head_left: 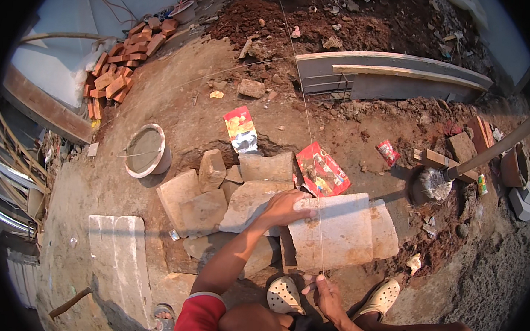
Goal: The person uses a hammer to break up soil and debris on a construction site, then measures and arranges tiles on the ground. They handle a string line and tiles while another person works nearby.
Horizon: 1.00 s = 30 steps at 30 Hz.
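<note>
A pale, flat stone slab [336, 232] lies in front of me, its top crossed by a thin taut string [308, 123]. My left hand [286, 209] is closed over the slab's upper left corner, fingers bent at its edge. At the near edge, my right hand [327, 297] has its thumb and fingers pinched together where the string ends. What sits between those fingertips is small, but it looks like the string. Left of the slab, rough stones [192, 200] are set close together, with a broad flat stone [251, 204] under my left wrist.
A bucket of grey mix [159, 151] stands left, near a long slab [117, 247]. Red bricks [127, 56] are heaped behind. A long handle [500, 142] slants in at right. Packets [323, 170] litter the dirt. My clogs [285, 294] are close to the slab; a sandalled foot [164, 318] is left.
</note>
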Available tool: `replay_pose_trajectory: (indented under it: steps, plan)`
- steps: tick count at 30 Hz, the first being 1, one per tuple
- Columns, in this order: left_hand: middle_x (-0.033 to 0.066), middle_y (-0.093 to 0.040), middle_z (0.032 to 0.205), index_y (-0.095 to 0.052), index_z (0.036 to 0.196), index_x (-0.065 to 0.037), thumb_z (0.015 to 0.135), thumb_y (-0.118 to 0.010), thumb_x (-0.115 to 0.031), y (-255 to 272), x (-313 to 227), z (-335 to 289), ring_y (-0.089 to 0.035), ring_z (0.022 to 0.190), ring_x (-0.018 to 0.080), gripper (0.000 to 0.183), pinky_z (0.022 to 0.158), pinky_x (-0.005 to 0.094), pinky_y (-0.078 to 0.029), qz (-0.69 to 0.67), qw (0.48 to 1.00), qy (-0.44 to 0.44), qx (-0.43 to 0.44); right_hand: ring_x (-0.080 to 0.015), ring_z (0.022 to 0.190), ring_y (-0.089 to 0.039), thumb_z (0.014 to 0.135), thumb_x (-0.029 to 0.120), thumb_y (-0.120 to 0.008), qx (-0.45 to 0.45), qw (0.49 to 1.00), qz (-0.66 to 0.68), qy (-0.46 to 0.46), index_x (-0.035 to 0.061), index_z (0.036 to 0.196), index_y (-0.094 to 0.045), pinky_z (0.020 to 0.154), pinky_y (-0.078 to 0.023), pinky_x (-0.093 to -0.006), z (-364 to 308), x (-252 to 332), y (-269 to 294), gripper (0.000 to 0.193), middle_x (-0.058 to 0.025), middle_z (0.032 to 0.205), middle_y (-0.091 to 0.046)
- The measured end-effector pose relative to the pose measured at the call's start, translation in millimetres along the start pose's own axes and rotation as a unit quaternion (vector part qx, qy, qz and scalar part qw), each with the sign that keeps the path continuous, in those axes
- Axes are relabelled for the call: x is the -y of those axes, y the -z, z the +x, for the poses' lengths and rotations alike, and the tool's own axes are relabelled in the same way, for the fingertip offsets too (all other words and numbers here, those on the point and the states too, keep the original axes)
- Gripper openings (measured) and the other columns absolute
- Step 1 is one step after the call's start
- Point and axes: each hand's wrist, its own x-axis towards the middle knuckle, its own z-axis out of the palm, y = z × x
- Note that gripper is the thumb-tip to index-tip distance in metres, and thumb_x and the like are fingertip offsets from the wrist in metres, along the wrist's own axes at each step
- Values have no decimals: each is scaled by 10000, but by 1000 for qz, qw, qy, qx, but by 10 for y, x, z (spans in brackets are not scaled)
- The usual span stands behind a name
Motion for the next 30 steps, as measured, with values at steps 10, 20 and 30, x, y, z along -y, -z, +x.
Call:
replay_pose_trajectory:
  steps: [10, 20, 30]
  plan:
    - [156, -689, 1220, -673, 1269, -96, 816, -700, -661, -47, 110, -14, -627, 1190, 338, 725, 1020, 441, -469, 5, 999, -11, -33, -55, 509, -411, 1082, 496, -374, -39, 999, 25, -20, -27, 1179, -699, 517, -335, -248, 85, -50, 57, 624, 12, 644, -573]
    - [255, -317, 1563, -305, 1546, -2, 763, -846, -475, -476, 131, -285, -347, 1433, 406, 1063, 1178, 473, -316, -2, 953, 31, -302, -83, 513, -442, 1111, 466, -333, 10, 999, 33, -28, -17, 1231, -669, 484, -376, -256, 337, -392, 179, 601, -40, 806, -692]
    - [318, -397, 1383, -361, 1442, 131, 829, -790, -545, -1264, -197, -1024, -418, 1315, 420, 1008, 1131, 501, -330, -185, 912, 249, -268, -62, 523, -397, 1102, 482, -342, 64, 981, 176, -54, 17, 1316, -615, 483, -355, -237, 380, -448, 219, 580, -11, 842, -658]
